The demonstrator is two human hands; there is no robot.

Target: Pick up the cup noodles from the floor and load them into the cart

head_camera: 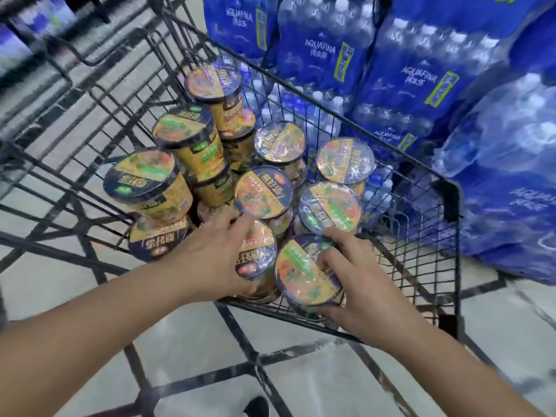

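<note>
Hands both reaching into the wire cart (445,188), each gripping a cup noodle. Left hand (210,254) curling fingers round the side of one cup (255,254) at the cart's near edge. Right hand (358,290) wrapping fingers and thumb round another cup (304,275) just beside it, also against the near edge. More cup noodles (186,127) sitting stacked deeper in the cart. Aquafina water packs (415,73) piling up just past the cart's far side.

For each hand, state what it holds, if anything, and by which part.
Left hand grips a cup noodle by its side wall; right hand grips another cup noodle, fingers over the lid rim.
</note>
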